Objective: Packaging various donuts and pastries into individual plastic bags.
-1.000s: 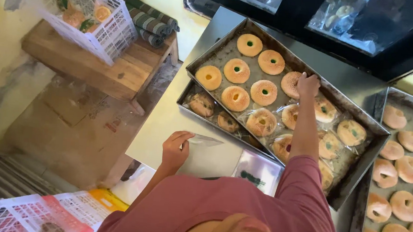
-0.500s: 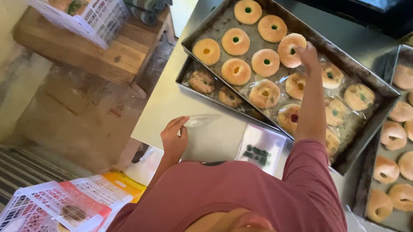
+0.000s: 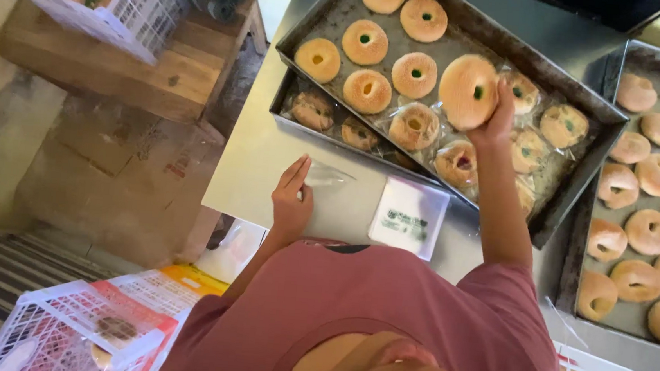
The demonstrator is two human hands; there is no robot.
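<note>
1. The right hand [image 3: 496, 120] grips a round, golden-brown filled bun with a green dot at its centre [image 3: 468, 90], fingers closed behind it and thumb at its lower edge; the bun is lifted clear above the large dark metal baking tray [image 3: 324, 8].
2. The left hand [image 3: 291, 198] pinches one edge of a thin clear plastic bag [image 3: 329, 176] between thumb and extended fingers, just off the near rim of the baking tray, over the grey metal table [image 3: 253, 164].
3. To handle this well, I judge the bun should be held lightly by its rim so that the soft crust is not dented and the centre filling is not smeared.
4. The bag's mouth looks flat; it would probably want opening with the thumb before anything is slid into it.
5. The right arm reaches forward nearly straight over the tray, wrist bent back, palm facing the bun. The left forearm rises from the elbow beside the pink shirt [image 3: 382, 315], wrist upright, fingers pointing up towards the tray.
6. A white square stack of bags [image 3: 410, 215] lies on the table between the two arms, near the tray's front edge. Unwrapped buns fill the tray's far rows; wrapped ones lie in its near rows.
</note>
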